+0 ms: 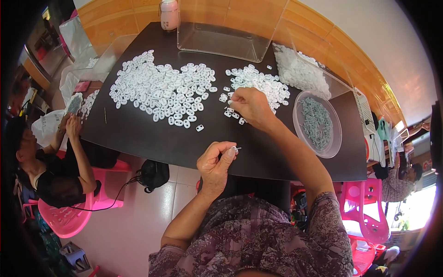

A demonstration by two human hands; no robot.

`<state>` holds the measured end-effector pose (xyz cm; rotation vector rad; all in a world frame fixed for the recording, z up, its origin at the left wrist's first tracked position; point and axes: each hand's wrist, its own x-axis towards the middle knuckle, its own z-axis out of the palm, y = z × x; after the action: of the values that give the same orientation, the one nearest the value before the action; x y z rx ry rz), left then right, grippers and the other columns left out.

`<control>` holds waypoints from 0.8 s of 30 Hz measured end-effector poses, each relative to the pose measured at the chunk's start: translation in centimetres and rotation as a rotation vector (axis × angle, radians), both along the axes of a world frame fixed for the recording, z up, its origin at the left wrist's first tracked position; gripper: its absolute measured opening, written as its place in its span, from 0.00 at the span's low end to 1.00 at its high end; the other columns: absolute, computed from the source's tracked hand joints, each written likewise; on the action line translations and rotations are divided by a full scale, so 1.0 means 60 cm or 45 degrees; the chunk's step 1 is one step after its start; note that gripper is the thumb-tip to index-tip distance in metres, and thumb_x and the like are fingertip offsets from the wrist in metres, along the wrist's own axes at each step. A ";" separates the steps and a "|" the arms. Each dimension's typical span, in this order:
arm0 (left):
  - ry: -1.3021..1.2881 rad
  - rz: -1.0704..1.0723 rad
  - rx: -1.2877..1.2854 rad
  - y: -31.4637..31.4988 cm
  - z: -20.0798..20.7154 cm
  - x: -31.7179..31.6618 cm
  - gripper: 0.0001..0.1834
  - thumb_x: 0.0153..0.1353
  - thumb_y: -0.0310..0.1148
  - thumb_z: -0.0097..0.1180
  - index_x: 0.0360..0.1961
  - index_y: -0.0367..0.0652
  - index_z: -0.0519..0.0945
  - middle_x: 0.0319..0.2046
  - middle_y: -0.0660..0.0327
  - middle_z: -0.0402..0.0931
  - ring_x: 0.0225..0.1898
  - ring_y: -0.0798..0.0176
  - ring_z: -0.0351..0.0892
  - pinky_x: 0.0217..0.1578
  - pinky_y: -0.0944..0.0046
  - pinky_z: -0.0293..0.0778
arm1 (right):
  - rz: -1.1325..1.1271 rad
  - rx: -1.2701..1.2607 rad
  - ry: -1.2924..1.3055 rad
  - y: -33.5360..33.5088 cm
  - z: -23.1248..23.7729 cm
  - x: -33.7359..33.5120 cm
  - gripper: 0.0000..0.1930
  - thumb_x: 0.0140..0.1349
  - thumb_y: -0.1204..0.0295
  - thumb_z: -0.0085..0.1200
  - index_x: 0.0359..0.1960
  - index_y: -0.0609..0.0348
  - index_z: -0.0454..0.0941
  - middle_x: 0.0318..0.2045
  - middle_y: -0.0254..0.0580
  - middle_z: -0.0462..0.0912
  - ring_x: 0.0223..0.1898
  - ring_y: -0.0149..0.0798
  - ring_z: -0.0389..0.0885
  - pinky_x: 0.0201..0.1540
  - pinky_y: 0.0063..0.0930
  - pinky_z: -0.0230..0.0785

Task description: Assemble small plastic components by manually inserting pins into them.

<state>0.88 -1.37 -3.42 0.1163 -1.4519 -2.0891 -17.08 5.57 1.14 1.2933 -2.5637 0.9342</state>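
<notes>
Small white oval plastic piece (234, 149)

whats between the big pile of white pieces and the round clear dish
In the head view, a smaller pile of white pieces and the right hand reaching into it.
</notes>
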 end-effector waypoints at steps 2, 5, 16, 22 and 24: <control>0.000 -0.004 0.023 0.001 0.002 -0.001 0.06 0.59 0.22 0.55 0.36 0.30 0.78 0.30 0.60 0.75 0.30 0.70 0.75 0.34 0.73 0.73 | -0.016 -0.130 -0.491 0.017 0.016 0.011 0.07 0.49 0.73 0.61 0.28 0.63 0.78 0.20 0.34 0.76 0.25 0.26 0.73 0.29 0.20 0.65; -0.022 -0.010 0.029 0.001 0.002 -0.001 0.06 0.59 0.22 0.55 0.36 0.30 0.78 0.30 0.60 0.76 0.30 0.70 0.75 0.33 0.73 0.73 | 0.000 -0.303 -0.848 0.046 0.032 0.040 0.07 0.51 0.73 0.61 0.31 0.62 0.79 0.21 0.28 0.75 0.26 0.19 0.70 0.28 0.14 0.62; -0.083 0.030 0.141 0.007 0.024 -0.005 0.06 0.58 0.23 0.56 0.36 0.31 0.78 0.30 0.59 0.77 0.30 0.69 0.76 0.31 0.72 0.74 | 0.065 -0.600 -1.264 0.127 0.024 0.098 0.08 0.59 0.74 0.54 0.38 0.64 0.79 0.26 0.34 0.79 0.26 0.21 0.72 0.28 0.14 0.63; -0.071 0.006 0.160 0.019 0.041 -0.009 0.07 0.58 0.23 0.56 0.36 0.31 0.78 0.30 0.59 0.77 0.29 0.69 0.76 0.31 0.72 0.74 | 0.072 -0.668 -1.409 0.138 0.002 0.111 0.09 0.63 0.71 0.50 0.34 0.64 0.79 0.24 0.35 0.79 0.24 0.22 0.71 0.26 0.14 0.62; -0.077 -0.003 0.154 0.024 0.044 -0.009 0.07 0.58 0.23 0.56 0.36 0.31 0.78 0.30 0.59 0.77 0.29 0.69 0.76 0.31 0.72 0.74 | 0.055 -0.652 -1.410 0.137 0.002 0.116 0.10 0.64 0.70 0.49 0.33 0.64 0.78 0.23 0.36 0.79 0.23 0.22 0.71 0.25 0.14 0.62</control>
<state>0.32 0.08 -0.79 0.2269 -1.3600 -2.1922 -10.15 13.80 1.28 0.7522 -2.5165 2.6609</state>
